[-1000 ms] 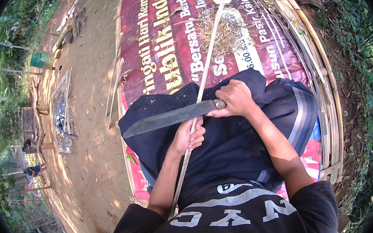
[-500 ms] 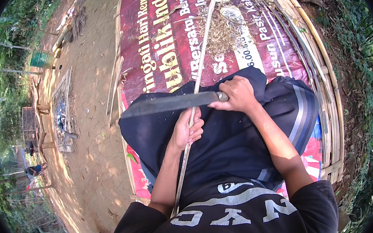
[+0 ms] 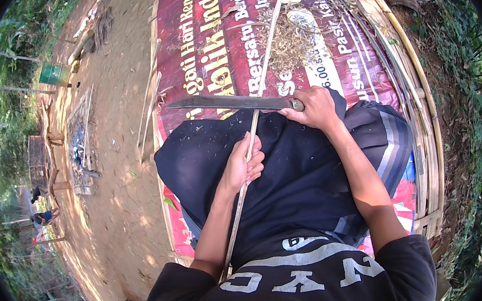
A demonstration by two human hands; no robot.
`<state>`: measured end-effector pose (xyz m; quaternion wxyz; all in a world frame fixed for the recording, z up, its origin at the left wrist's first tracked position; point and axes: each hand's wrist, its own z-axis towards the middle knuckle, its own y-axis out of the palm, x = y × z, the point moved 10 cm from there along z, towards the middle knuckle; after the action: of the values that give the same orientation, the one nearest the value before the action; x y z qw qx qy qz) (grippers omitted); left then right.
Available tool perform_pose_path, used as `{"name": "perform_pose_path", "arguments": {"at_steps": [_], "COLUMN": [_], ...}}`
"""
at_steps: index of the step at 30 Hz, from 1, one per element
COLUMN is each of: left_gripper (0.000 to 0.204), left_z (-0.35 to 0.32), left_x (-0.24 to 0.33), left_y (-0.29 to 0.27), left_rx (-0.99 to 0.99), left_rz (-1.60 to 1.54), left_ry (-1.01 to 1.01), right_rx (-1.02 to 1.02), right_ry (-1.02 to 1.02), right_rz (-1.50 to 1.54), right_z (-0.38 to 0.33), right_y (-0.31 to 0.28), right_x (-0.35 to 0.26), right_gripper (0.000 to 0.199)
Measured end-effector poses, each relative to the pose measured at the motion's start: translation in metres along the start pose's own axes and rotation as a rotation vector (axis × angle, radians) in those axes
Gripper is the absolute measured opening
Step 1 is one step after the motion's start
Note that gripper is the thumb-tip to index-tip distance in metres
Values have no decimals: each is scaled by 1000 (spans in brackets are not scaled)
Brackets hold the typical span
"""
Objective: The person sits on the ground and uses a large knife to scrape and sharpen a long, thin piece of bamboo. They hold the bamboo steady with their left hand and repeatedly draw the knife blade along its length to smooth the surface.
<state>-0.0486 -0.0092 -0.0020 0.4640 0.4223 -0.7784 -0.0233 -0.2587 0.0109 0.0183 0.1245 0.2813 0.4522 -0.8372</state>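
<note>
Now the knife (image 3: 236,101) is held by the right hand (image 3: 313,108), clenched round the handle, with the blade lying flat and pointing to the person's left, across the bamboo strip (image 3: 253,127). A second ago the blade was tilted, its tip lower, and it crossed the strip nearer the lap; since then it has been levelled and carried further out toward the far end of the banner (image 3: 207,43). The edge is now seen resting on or just over the strip, well ahead of the left hand (image 3: 244,166); whether metal and bamboo actually touch cannot be told.

The left hand is closed on the strip over the dark cloth (image 3: 290,175) across the lap, and its place there has hardly altered. From that hand the strip runs out over the banner, past a heap of shavings (image 3: 289,44), while its near end passes down beside the left forearm.

Judging by the shift, a scraping stroke away from the body is in hand: the blade has been pushed along the strip while the strip was kept fixed. More shavings are likely to be thrown toward the heap. To the right edge of the banner, bundled bamboo slats (image 3: 404,71) are stacked.
</note>
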Motion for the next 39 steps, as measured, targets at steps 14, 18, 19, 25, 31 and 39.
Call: {"name": "perform_pose_path", "arguments": {"at_steps": [14, 18, 19, 25, 31, 39], "left_gripper": [47, 47, 47, 47, 47, 48], "left_z": [-3, -3, -2, -11, -1, -9], "left_x": [2, -2, -7, -6, -17, -17], "left_y": [3, 5, 1, 0, -4, -8], "left_rx": [-4, -61, -19, -33, -59, -108], "left_rz": [-16, -168, -154, -81, -165, -180], "left_ry": [-8, -11, -54, -60, -59, -84], "right_rx": [5, -46, -49, -23, -37, -10], "right_ry": [-63, -153, -243, 26, -274, 42], "right_rz": [-99, -28, -11, -140, -69, -235], "right_z": [-1, -16, -18, 1, -19, 8], "right_y": [-2, 11, 7, -4, 8, -11], "right_x": [-14, -58, -75, 5, -73, 5], "right_gripper": [58, 58, 59, 63, 60, 56]}}
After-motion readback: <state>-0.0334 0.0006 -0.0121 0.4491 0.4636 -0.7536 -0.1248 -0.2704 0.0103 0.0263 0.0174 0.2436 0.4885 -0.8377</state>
